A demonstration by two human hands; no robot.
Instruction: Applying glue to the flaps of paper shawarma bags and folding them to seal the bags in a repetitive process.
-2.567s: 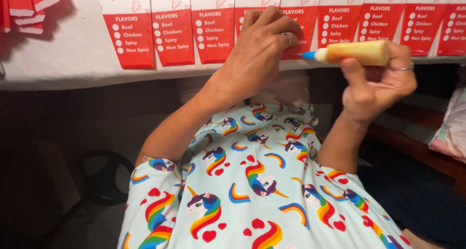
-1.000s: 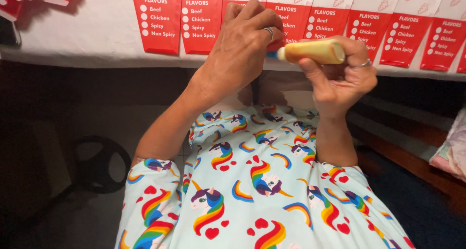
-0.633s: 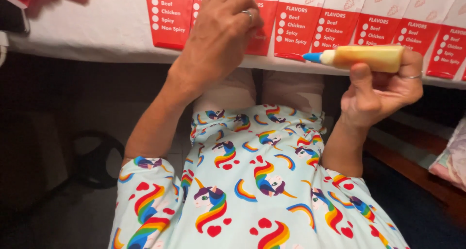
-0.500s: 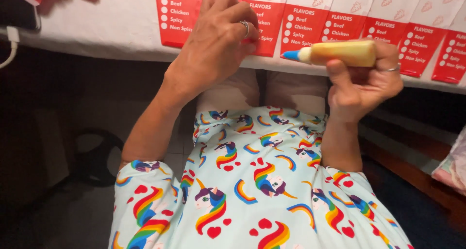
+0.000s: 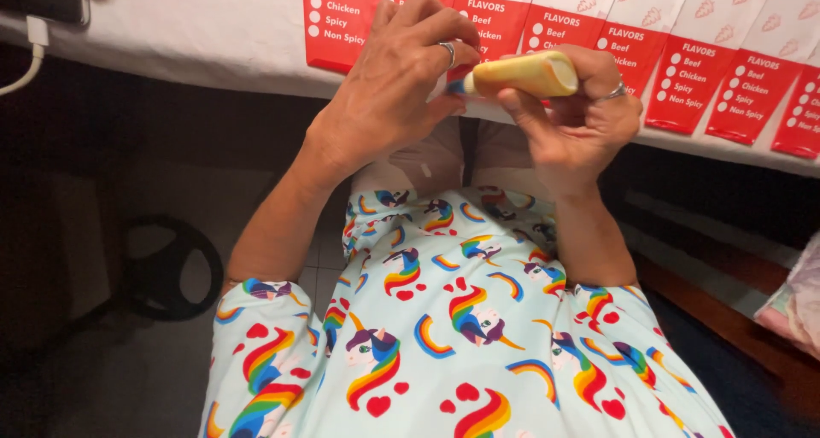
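since the earlier frame the left hand (image 5: 389,96) had come off the red packets and moved to the blue tip of the yellow tube (image 5: 521,73), and the tube had turned so that its blunt end faced more to the camera. the right hand (image 5: 581,118) was closed around the tube, with thumb below and fingers above, and held it level just in front of the counter (image 5: 213,37) edge. the left hand was curled, with its fingertips pinching at the small blue tip; a ring was on one finger. the tube looked smooth and soft, like plastic, round in section.

on the counter, which was covered with white cloth, a row of flat paper packets (image 5: 683,84) lay side by side, each white above and red below, with a column of white round marks. a white cable (image 5: 30,58) hung at the far left edge. below, a soft shirt with rainbow unicorn print (image 5: 461,335) filled the lower view.
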